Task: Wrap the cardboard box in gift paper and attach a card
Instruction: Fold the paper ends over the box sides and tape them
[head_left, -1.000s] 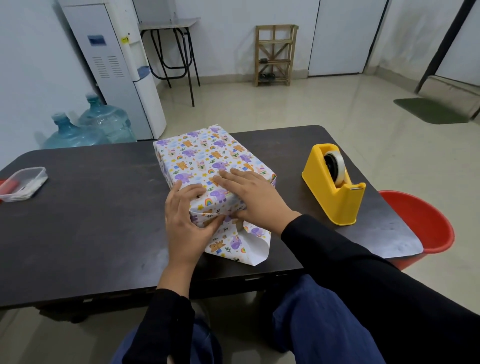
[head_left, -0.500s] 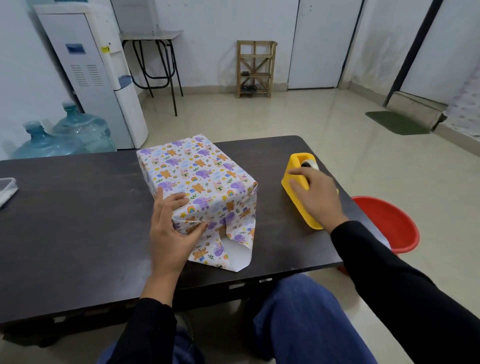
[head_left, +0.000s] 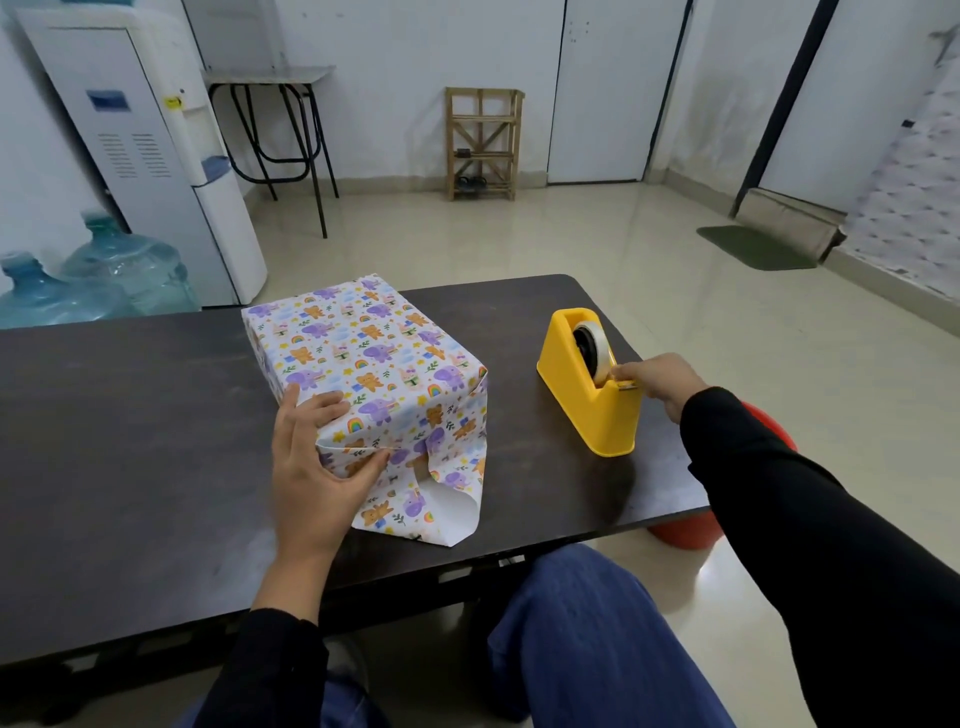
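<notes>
Beyond your table (head_left: 130, 415), a white water dispenser (head_left: 150, 150) stands beside two blue water jugs (head_left: 124, 270); a wooden rack (head_left: 483, 143) (something dark on its lowest shelf) lines the far wall, a red basin (head_left: 680, 532) to your right.

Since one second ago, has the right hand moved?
Yes. The right hand left the wrapped box and went rightward to the yellow tape dispenser, pinching its tape.
</notes>
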